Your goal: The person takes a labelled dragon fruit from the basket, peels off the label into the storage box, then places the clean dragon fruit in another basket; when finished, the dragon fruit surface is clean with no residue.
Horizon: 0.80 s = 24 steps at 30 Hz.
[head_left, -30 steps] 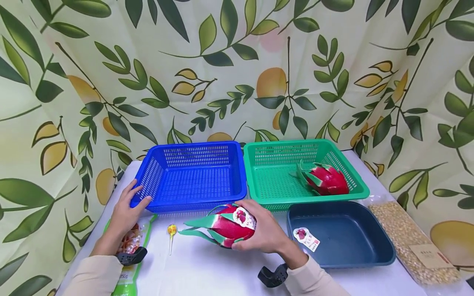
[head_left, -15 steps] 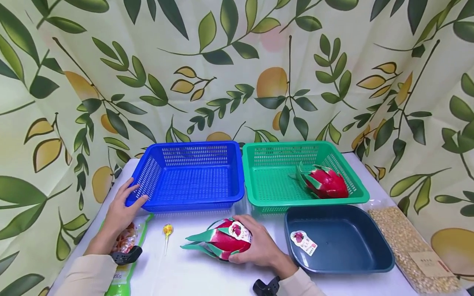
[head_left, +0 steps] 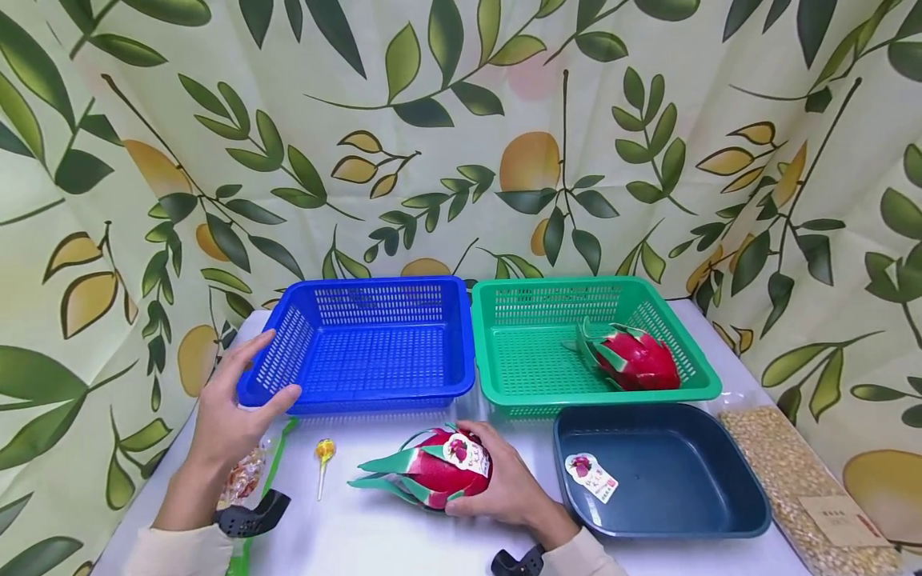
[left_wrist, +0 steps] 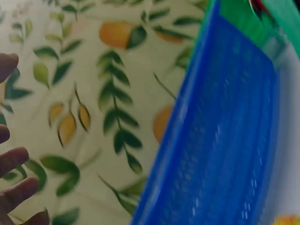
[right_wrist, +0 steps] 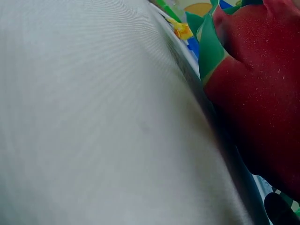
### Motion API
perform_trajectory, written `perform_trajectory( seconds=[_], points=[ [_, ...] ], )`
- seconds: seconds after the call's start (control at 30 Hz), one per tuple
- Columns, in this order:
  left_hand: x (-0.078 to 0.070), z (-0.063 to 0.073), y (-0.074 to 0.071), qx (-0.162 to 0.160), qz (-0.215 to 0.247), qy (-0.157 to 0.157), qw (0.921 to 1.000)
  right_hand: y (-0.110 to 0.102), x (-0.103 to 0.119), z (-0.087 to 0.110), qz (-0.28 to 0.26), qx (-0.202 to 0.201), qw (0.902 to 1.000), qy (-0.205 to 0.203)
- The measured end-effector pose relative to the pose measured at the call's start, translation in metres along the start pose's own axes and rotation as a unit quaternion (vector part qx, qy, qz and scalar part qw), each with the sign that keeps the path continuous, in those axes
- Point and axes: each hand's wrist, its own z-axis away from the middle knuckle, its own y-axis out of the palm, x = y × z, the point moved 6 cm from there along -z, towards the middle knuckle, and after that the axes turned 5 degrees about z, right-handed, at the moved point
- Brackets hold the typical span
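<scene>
My right hand (head_left: 507, 480) grips the rounded end of a red dragon fruit (head_left: 428, 472) low over the white table. Its green leaf tips point left, and a white sticker shows on top. The right wrist view has this dragon fruit (right_wrist: 258, 103) large at the right edge. Fingers spread, my left hand (head_left: 230, 412) is beside the front left corner of the blue basket (head_left: 360, 396), holding nothing. Its fingers (left_wrist: 16, 190) line the left edge of the left wrist view, apart from the blue basket (left_wrist: 206, 140).
A second dragon fruit (head_left: 641, 362) lies in the green basket (head_left: 533, 388). Before it stands a dark blue tub (head_left: 670, 472) with a sticker label (head_left: 591, 476) at its left rim. A bag of grains (head_left: 799, 488), a yellow lollipop (head_left: 325, 452) and a green-edged snack bag (head_left: 248, 472) lie around.
My left hand has come away from the blue basket's corner, lifting and opening wider. My right hand has lowered the dragon fruit slightly and still grips it.
</scene>
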Motion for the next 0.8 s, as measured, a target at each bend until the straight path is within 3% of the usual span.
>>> perform_trajectory(
  seconds=[0.1, 0.17, 0.27, 0.37, 0.63, 0.8],
  points=[
    [-0.025, 0.009, 0.009, 0.024, 0.071, 0.073, 0.9945, 0.001, -0.001, 0.000, -0.011, 0.003, 0.9999, -0.002],
    [-0.037, 0.014, 0.015, 0.044, 0.121, 0.127, 0.9835, 0.001, -0.002, 0.000, -0.013, 0.003, 0.9999, -0.006],
    [-0.046, 0.023, 0.024, 0.060, 0.158, 0.172, 0.9704, 0.000, -0.002, 0.000, -0.011, 0.003, 0.9998, -0.013],
    [-0.047, 0.032, 0.038, 0.084, 0.156, 0.180, 0.9676, -0.001, -0.003, 0.000, -0.007, 0.000, 0.9999, -0.015],
    [-0.042, 0.055, 0.082, 0.177, 0.121, 0.143, 0.9662, -0.009, 0.021, -0.002, -0.022, -0.001, 0.9996, -0.018],
    [-0.035, 0.063, 0.098, 0.203, 0.100, 0.122, 0.9664, 0.001, -0.001, -0.003, -0.031, 0.005, 0.9993, -0.020]
  ],
)
